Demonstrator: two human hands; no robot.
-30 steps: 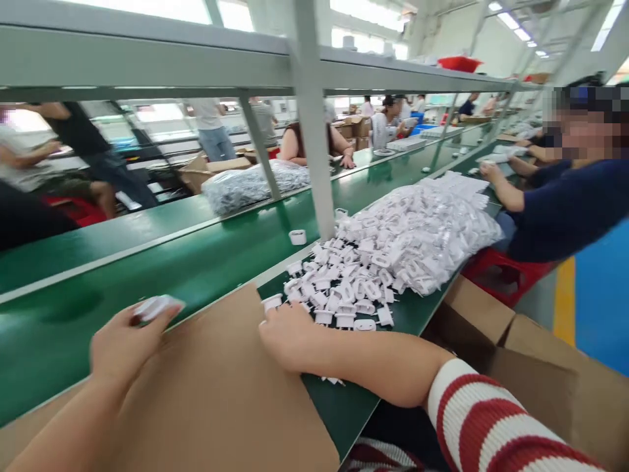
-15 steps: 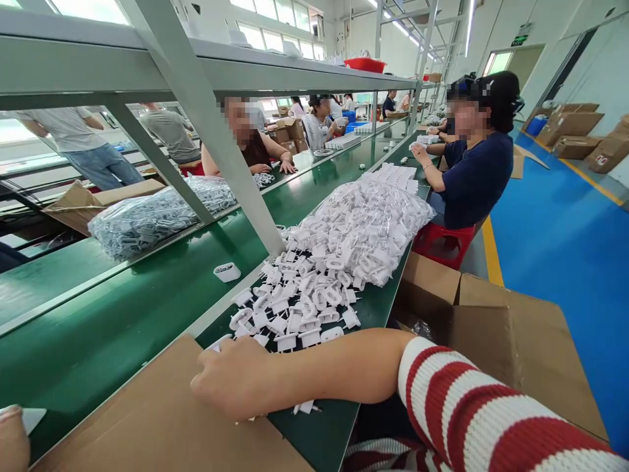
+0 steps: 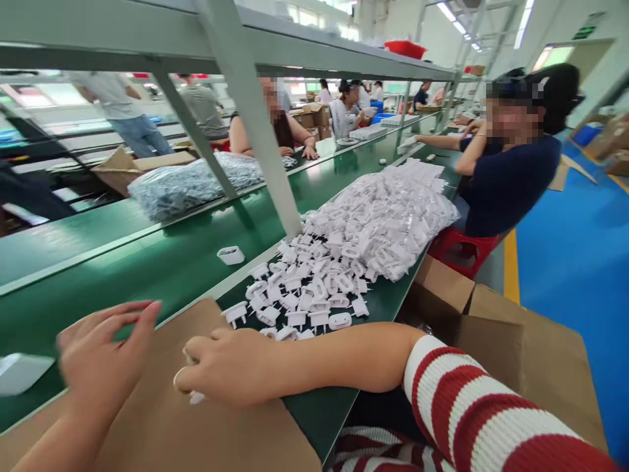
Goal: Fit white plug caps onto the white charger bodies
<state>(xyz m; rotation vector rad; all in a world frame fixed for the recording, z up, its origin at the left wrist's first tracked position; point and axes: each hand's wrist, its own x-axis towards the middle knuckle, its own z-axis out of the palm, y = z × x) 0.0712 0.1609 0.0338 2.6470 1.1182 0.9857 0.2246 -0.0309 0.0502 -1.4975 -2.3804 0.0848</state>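
Observation:
My right hand (image 3: 230, 367) is closed over the brown cardboard sheet (image 3: 211, 439). A small white plastic plug part (image 3: 197, 398) shows under its fingertips, mostly hidden. To the left, my left hand (image 3: 105, 357), a little blurred, hangs open with nothing visible between thumb and fingers. Beyond my right hand spreads a heap of white plug parts (image 3: 304, 288), several with pins showing. They spill from a clear plastic bag (image 3: 393, 216). On the green belt, a white plastic shell (image 3: 22, 373) lies left of my left hand, and an oval white housing (image 3: 230, 255) sits farther off.
A grey metal post (image 3: 265, 144) rises beside the heap under a shelf (image 3: 344, 56). Right of the table stands an open cardboard box (image 3: 531, 360). A co-worker in dark blue (image 3: 511, 177) sits beyond it. Another bag of parts (image 3: 191, 183) lies across the belt.
My left hand has come in from the left edge and opened. My right hand has shifted slightly left, away from the heap, with a white part at its fingertips. The view has turned left.

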